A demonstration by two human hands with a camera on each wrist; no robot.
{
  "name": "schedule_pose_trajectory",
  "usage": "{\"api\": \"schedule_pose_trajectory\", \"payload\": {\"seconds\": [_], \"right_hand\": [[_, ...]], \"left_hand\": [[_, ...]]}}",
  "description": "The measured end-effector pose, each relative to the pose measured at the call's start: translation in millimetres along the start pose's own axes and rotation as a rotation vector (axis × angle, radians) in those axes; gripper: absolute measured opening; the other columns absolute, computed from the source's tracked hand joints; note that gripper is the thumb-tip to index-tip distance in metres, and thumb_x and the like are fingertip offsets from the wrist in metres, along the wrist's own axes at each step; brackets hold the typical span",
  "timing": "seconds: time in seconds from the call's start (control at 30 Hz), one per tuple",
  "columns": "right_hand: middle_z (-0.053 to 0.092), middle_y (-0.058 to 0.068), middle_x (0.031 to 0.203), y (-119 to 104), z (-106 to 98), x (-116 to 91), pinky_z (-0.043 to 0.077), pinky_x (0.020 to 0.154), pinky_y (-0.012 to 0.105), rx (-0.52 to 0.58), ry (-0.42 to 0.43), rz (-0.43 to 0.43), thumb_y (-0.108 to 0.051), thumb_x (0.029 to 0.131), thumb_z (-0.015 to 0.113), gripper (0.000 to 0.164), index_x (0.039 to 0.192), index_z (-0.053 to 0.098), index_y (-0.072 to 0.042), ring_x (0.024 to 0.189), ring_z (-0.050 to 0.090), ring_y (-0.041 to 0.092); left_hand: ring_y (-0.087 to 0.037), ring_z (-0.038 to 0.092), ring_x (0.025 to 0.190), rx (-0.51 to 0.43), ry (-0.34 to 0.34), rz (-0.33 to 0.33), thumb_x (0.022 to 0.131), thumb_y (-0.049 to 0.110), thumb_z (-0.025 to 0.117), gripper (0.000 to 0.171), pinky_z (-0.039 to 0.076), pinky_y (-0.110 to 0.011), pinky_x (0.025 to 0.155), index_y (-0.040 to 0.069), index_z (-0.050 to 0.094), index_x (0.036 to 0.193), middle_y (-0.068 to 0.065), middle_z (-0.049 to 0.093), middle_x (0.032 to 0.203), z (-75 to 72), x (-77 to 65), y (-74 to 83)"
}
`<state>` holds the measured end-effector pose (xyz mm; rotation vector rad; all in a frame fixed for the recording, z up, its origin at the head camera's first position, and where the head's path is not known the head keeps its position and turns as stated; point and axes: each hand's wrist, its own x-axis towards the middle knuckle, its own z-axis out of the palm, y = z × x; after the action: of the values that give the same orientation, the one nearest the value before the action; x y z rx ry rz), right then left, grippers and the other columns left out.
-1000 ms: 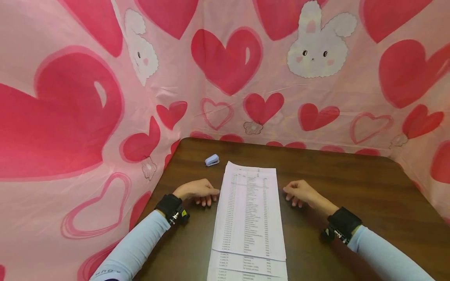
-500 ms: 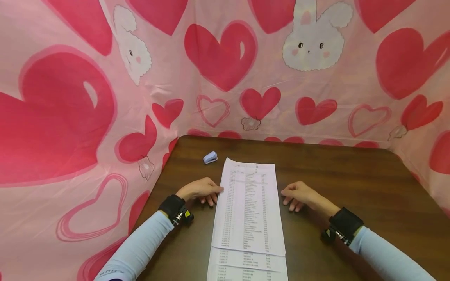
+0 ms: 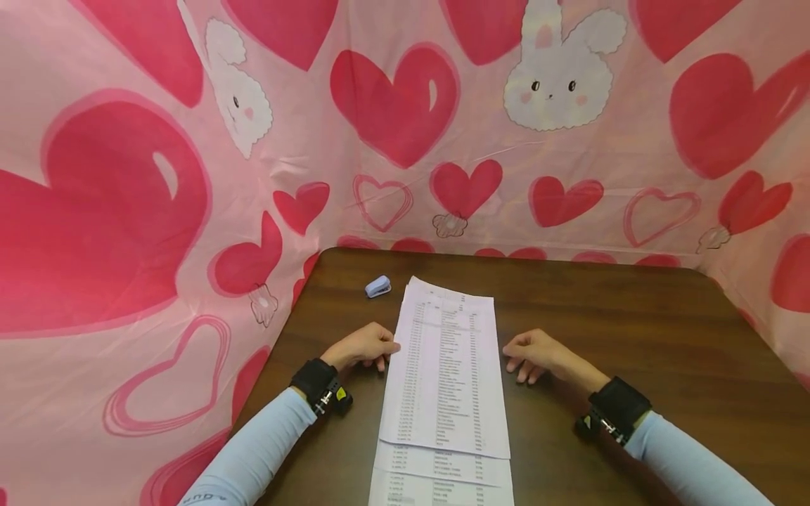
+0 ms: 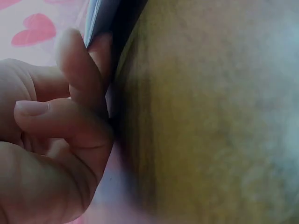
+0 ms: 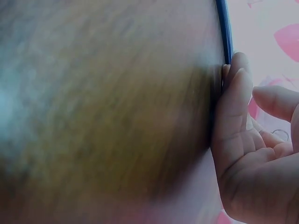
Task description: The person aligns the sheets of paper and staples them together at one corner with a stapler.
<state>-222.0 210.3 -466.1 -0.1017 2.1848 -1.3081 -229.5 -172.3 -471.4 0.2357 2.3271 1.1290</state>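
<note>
Overlapping printed sheets of paper [image 3: 446,379] lie lengthwise on the brown table, staggered at the near end. My left hand [image 3: 362,346] pinches their left edge, with the thumb on top. In the left wrist view, the curled fingers [image 4: 79,79] are at the edge of the papers [image 4: 100,18]. The far left corner of the sheets bows upward. On the other side, my right hand [image 3: 534,355] rests on the table just off the right edge, fingers loosely bent and holding nothing. The right wrist view shows these fingers [image 5: 233,98] against the tabletop near the paper edge.
A small light-blue stapler [image 3: 378,286] lies beyond the left hand, near the far left part of the table [image 3: 633,316]. A pink curtain [image 3: 392,204] with hearts and rabbits hangs behind and to the left. Both wrists wear black camera straps.
My left thumb has moved from beside the papers onto their left edge, and the far left corner has lifted. The right hand stays nearly in place. The stapler has not moved.
</note>
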Motion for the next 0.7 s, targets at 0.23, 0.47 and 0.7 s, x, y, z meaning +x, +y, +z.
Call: {"api": "schedule_pose_trajectory", "payload": {"seconds": [0.23,0.47,0.7], "right_hand": [[0.072,0.007,0.078,1.1,-0.2,-0.7,0.052,0.050,0.025,-0.019,-0.028,-0.019,-0.031,0.095,0.064,0.035,0.109,0.067,0.001,0.054,0.066,0.013],[0.068,0.007,0.083,3.3,-0.6,1.3,0.049,0.050,0.023,0.031,-0.065,-0.070,-0.032,0.095,0.064,0.035,0.109,0.065,0.000,0.058,0.064,0.014],[0.069,0.005,0.080,-4.6,-0.7,7.2,0.046,0.047,0.023,0.114,-0.029,-0.149,-0.024,0.095,0.064,0.026,0.100,0.063,0.001,0.055,0.061,0.014]], "left_hand": [[-0.011,0.041,0.040,-0.069,0.063,0.035,0.096,0.020,0.062,0.019,0.030,-0.022,0.040,0.008,0.064,0.081,-0.002,0.057,0.053,1.8,1.5,-1.3],[-0.011,0.039,0.039,-0.137,0.116,0.093,0.097,0.019,0.060,0.016,0.029,-0.022,0.039,0.006,0.067,0.091,-0.003,0.056,0.053,0.0,4.7,2.6],[-0.015,0.050,0.045,-0.112,0.144,0.144,0.097,0.020,0.060,0.017,0.033,-0.023,0.042,0.006,0.067,0.093,-0.002,0.056,0.057,-13.4,7.1,21.3]]}}
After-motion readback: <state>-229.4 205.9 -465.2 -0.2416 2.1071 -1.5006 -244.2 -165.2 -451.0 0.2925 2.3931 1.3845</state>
